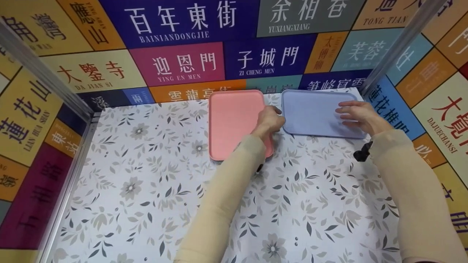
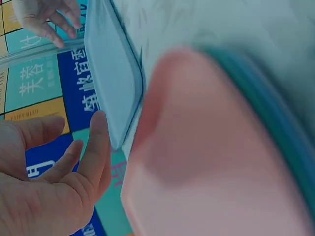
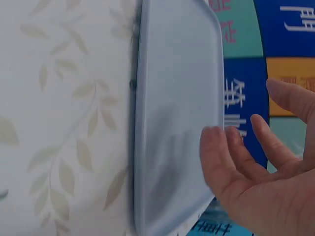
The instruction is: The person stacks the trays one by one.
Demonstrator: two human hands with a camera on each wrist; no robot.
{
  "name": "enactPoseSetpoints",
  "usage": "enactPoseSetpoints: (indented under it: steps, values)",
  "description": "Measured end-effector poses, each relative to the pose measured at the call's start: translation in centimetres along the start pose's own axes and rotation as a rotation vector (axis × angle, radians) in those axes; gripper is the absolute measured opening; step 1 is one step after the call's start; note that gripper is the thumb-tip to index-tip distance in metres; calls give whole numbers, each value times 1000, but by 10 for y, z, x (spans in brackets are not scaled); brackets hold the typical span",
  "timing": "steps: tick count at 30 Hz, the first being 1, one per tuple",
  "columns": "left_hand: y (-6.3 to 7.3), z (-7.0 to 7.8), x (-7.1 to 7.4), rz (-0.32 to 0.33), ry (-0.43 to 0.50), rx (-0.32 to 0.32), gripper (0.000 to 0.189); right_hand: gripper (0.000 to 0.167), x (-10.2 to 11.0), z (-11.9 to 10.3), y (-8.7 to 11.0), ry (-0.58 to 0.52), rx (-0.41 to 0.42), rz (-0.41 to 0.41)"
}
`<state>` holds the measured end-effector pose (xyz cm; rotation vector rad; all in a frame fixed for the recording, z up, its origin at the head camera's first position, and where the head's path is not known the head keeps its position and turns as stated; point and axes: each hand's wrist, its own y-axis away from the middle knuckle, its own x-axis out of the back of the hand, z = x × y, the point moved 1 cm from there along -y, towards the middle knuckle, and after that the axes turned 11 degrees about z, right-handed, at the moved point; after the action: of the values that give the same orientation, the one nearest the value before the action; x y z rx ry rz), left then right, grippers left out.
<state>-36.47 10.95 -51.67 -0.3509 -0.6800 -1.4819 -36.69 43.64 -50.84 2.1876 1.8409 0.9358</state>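
A pink rectangular tray (image 1: 236, 117) lies lengthwise on the table near the back wall. In the left wrist view, green and blue edges (image 2: 268, 101) show beneath the pink tray, like other trays stacked under it. To its right a light blue tray (image 1: 310, 113) lies crosswise. My left hand (image 1: 270, 119) hovers by the pink tray's right side, near the gap between the two trays, its fingers loosely bent around nothing. Over the right end of the blue tray is my right hand (image 1: 360, 112), fingers spread and relaxed, casting a shadow on the tray's surface.
A white tablecloth (image 1: 146, 204) with grey leaves and flowers covers the table. Colourful panels with Chinese place names (image 1: 179, 62) wall in the back and both sides. Metal corner posts (image 1: 395, 44) stand at the back. A small black object (image 1: 362, 152) sits at my right wrist.
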Motion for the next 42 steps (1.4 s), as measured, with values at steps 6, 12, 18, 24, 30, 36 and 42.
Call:
enactPoseSetpoints:
  steps: [6,12,18,24,30,36,42]
  values:
    - [-44,-17,-61,-48,-44,5,50,23,26,19,-5,22,-30,54]
    - [-55,-27,-77,-80,-31,17,67,36,34,25,-12,29,-38,122]
    - [-46,-27,-70,-71,53,93,71,36,36,30,-15,63,-50,138]
    - [-28,-19,-56,-45,121,136,71,71,37,33,-15,68,-55,49]
    - [-10,-9,-38,-47,192,135,69,71,43,34,-17,85,-72,51]
    - [-10,-9,-41,-23,260,160,65,72,46,38,-17,86,-74,50]
    - [-12,-5,-47,-15,205,169,60,68,57,41,-11,82,-19,64]
